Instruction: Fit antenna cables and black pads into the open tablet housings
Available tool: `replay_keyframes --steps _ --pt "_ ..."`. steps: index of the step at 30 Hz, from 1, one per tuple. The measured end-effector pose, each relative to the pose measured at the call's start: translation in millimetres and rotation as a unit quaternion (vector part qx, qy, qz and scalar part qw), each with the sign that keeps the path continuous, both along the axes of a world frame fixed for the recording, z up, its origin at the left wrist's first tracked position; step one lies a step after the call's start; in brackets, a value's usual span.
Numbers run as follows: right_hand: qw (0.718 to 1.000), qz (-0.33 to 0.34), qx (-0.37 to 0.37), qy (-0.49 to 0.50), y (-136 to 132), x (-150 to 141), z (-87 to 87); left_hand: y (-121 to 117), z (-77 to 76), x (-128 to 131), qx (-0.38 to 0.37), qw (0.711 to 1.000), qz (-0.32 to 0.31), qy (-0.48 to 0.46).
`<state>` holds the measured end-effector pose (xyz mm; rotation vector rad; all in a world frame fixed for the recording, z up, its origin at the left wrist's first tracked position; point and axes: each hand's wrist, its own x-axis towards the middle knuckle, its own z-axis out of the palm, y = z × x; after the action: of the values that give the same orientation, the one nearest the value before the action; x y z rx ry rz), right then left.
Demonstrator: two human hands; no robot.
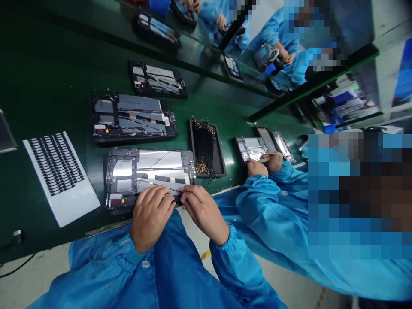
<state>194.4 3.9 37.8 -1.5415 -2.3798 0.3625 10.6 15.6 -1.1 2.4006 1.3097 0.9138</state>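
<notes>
Black-framed opened electronic device (pixel 154 168): left hand (pixel 152 216) and right hand (pixel 205 211) curl at its near edge, grip impossible to tell; press lightly, evenly.

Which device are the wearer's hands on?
The front device, right of the white sheet: left hand and right hand touch its near edge; neither touches another.

We can't tell what sits between the fingertips of left hand (pixel 150 218) and right hand (pixel 206 212); they cover the near edge of the open device (pixel 160 160). Grey panel (pixel 5 134) cut off at left edge. Fine print on label sheet (pixel 61 178) too small for us.
</notes>
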Motion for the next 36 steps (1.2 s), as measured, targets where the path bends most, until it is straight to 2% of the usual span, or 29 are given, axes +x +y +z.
replay_keyframes --steps 12,14,19,21,30,36 --pt "0.999 -0.001 0.013 -0.035 1 -4 -2.3 1 1.9 5 -0.003 1.000 -0.008 -0.005" --pt "1.000 -0.006 0.002 -0.013 1 -1 -3.2 3 2.3 7 0.005 1.000 -0.017 0.000" --pt "0.992 -0.035 -0.010 0.120 -6 16 -9.8 7 2.1 8 0.011 0.999 -0.029 0.011" --pt "0.989 -0.048 -0.004 0.138 -8 20 -13.1 7 2.3 8 0.010 1.000 -0.026 0.008" --pt "0.994 -0.041 -0.012 0.103 -4 17 -17.5 7 4.3 16 0.003 1.000 -0.002 0.014" --pt "0.998 -0.037 0.014 0.058 -6 15 -19.3 4 2.2 16 0.005 1.000 0.007 0.013"
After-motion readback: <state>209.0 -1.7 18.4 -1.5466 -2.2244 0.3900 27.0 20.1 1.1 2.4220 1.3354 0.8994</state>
